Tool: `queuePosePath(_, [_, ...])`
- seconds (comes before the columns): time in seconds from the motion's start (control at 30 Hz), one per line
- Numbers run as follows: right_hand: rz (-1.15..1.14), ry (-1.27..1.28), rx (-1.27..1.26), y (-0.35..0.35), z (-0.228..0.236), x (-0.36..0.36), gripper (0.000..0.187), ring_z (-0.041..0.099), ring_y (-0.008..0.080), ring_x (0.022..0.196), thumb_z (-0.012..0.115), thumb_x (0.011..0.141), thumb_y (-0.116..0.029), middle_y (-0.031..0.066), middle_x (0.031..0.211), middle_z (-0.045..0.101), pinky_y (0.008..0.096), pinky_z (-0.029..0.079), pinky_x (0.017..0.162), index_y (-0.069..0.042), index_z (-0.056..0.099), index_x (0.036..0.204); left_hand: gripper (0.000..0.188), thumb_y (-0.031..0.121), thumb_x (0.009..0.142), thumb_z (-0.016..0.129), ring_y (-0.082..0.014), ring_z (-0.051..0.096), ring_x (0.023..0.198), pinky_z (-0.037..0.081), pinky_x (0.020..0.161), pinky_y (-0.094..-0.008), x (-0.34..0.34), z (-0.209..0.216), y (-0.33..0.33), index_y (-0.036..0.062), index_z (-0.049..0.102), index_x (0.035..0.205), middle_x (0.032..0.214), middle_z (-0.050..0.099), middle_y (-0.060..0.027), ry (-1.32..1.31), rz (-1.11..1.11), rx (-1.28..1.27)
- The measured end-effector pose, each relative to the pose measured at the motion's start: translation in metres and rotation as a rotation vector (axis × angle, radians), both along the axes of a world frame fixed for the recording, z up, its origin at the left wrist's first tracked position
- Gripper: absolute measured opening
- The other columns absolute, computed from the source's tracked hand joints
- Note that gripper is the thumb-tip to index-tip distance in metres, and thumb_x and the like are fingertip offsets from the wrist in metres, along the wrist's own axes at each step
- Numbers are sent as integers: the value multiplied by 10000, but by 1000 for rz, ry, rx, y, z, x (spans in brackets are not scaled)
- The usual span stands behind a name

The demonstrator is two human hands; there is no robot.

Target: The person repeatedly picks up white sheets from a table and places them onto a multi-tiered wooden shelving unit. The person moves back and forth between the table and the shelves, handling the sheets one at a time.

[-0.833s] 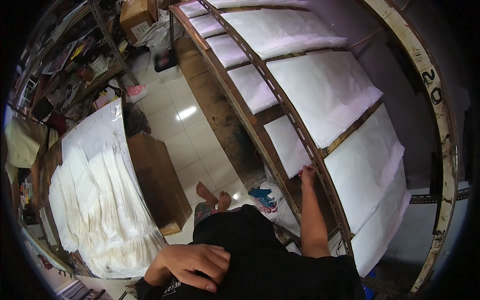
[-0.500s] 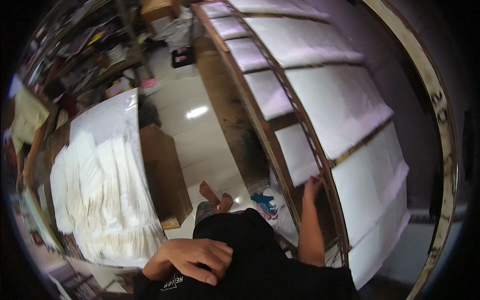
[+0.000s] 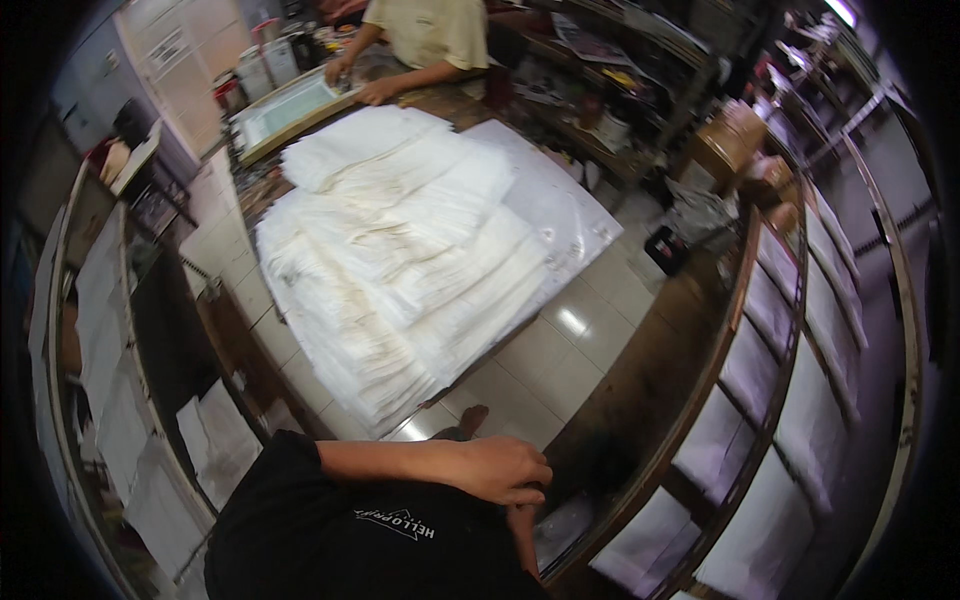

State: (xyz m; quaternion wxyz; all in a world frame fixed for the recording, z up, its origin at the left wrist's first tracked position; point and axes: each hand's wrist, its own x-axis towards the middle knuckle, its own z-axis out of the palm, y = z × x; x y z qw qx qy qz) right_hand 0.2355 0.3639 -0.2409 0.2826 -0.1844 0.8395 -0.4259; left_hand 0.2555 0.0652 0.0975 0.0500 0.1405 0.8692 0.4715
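Note:
My left hand (image 3: 500, 471) is in front of my black shirt (image 3: 370, 530), its fingers curled and closed; what they hold, if anything, is hidden. Just below it, my right forearm (image 3: 522, 532) comes up, and the left hand covers the right hand's fingers. Beyond both hands, a big fanned pile of thin white sheets (image 3: 400, 250) spreads over a table with a pale board top (image 3: 560, 185). To my right, white sheets (image 3: 715, 445) lie in rows on a wooden-framed rack (image 3: 700, 385).
Another rack holding pale sheets (image 3: 165, 500) stands at my left. At the table's far side, a person in a yellow shirt (image 3: 430, 35) has both hands near a framed screen (image 3: 290, 115). Brown boxes (image 3: 725, 145) sit at the far right. Tiled floor (image 3: 530, 365) runs between table and rack.
The view has swung left, bringing the table and co-worker towards the middle. My right hand has left the sheet on the right rack and come in beside my left hand.

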Motion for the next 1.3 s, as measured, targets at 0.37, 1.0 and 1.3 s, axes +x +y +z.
queuePosePath(0.37, [-313,-381,259,89,-59,-53,254,595,195,616,627,858,-209,105,793,636,343,468,517,12,656,979,321,330,889,626,-367,617,845,494,750,-473,44,-9,-17,20,595,967,874,594,-157,-37,155,-291])
queuePosePath(1.0, [-643,-259,370,-31,-27,147,343,667,356,978,647,816,-353,191,997,696,416,517,873,-59,691,988,260,125,840,693,-348,623,887,505,767,-402,52,45,-102,5,642,1065,959,640,-161,51,-47,-134])
queuePosePath(1.3, [-695,-365,432,-92,-14,260,424,670,337,984,665,804,-435,194,1013,699,399,515,877,-57,699,994,248,78,810,709,-365,627,910,510,793,-401,98,34,-152,-4,650,1036,996,639,-177,200,36,-30])
